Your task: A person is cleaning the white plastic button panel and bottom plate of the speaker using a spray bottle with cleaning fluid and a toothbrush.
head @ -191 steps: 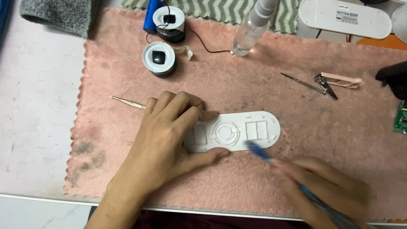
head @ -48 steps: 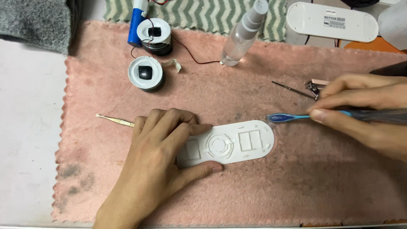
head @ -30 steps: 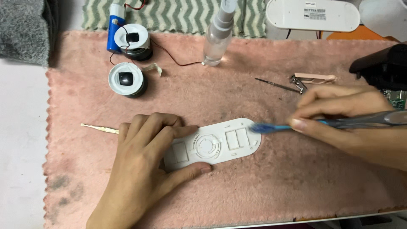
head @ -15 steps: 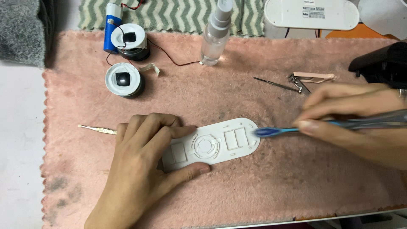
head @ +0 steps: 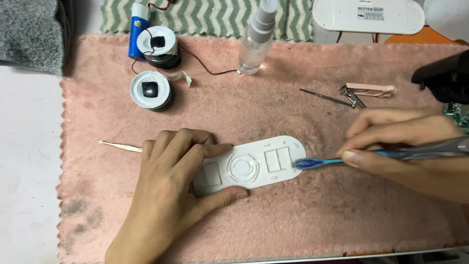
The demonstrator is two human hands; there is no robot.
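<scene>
A repair workbench: pink towel [head: 273, 98], wired battery [head: 138, 30], screwdriver [head: 326, 98], circuit board [head: 459, 115].

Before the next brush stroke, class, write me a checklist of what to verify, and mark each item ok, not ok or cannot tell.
1. Left hand presses the white plastic panel flat on the pink towel: ok.
2. Right hand grips the blue brush: ok.
3. Brush head meets the panel's right end: ok.
4. Spray bottle upright, clear of the hands: ok.
5. Thin metal pick clear of the panel: ok.
6. Panel free of dirt: cannot tell.
</scene>
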